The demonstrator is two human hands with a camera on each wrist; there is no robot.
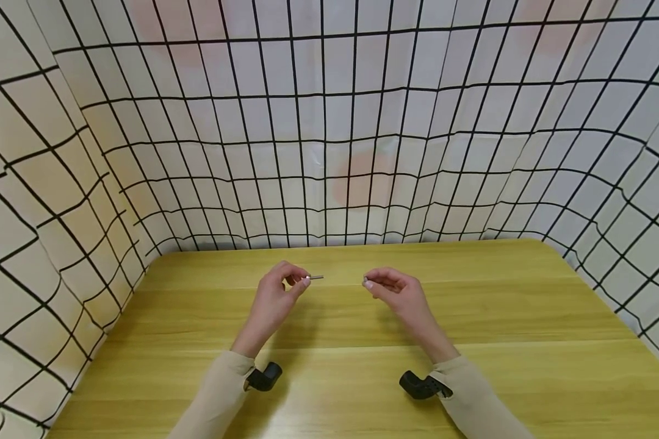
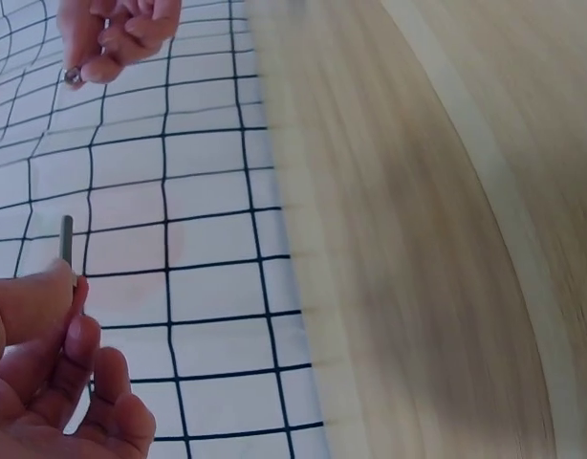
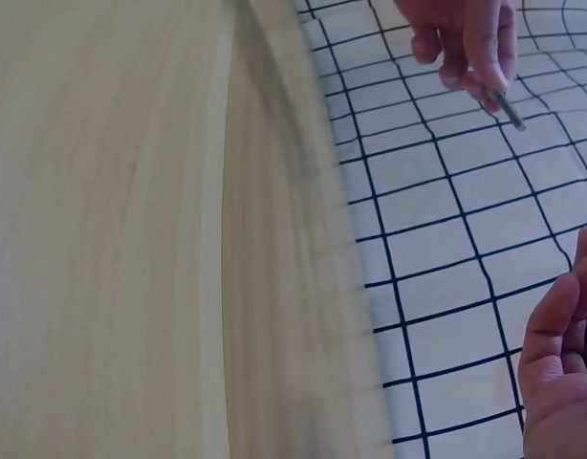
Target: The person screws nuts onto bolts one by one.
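Between thumb and fingertips, my left hand (image 1: 274, 294) pinches a thin grey metal rod (image 1: 316, 277). Its free end points right, toward the other hand, and the fingers hide its near end. In the left wrist view the rod (image 2: 67, 237) stands up from the pinch. My right hand (image 1: 399, 291) holds a small metal nut (image 1: 365, 279) at its fingertips. That nut (image 2: 74, 75) looks dark and ring-like in the left wrist view. Both hands are raised over the table, with a gap between rod and nut. The right wrist view does not show the nut clearly.
A wooden table (image 1: 340, 378) lies under both forearms. White sheeting with a black grid (image 1: 335, 122) stands along the table's back and sides. Each wrist wears a black camera mount, one on the left (image 1: 265, 377) and one on the right (image 1: 424, 385).
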